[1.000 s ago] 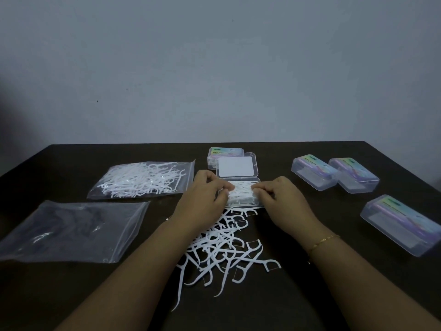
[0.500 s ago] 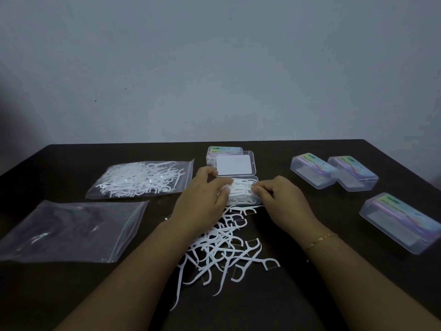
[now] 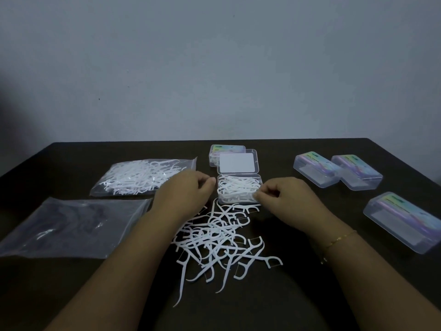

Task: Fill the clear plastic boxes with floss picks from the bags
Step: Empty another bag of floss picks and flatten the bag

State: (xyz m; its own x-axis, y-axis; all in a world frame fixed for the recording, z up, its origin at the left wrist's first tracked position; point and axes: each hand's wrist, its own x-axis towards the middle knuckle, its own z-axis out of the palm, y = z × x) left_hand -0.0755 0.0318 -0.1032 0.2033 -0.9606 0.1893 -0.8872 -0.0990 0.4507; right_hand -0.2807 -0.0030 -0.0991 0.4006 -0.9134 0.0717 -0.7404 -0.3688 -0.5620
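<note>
An open clear box (image 3: 259, 181) sits at the table's middle, filled with white floss picks (image 3: 236, 187), its lid (image 3: 238, 162) folded back behind it. My left hand (image 3: 188, 192) hovers just left of the box, fingers curled, holding nothing. My right hand (image 3: 284, 197) is at the box's right front corner, curled fingertips pinching picks there. A loose pile of picks (image 3: 219, 240) lies in front of the box, between my forearms. To the left lies a bag of picks (image 3: 143, 177).
A nearly empty clear bag (image 3: 71, 228) lies at the near left. One closed box (image 3: 226, 149) stands behind the open lid. Three closed boxes stand at the right: two side by side (image 3: 315, 170) (image 3: 358, 173), and one nearer (image 3: 403, 220). The dark table's (image 3: 310, 295) far edge meets the wall.
Both hands were over the box pressing on the picks. They have moved apart: the left hand off to the box's left side, the right hand to its right front corner.
</note>
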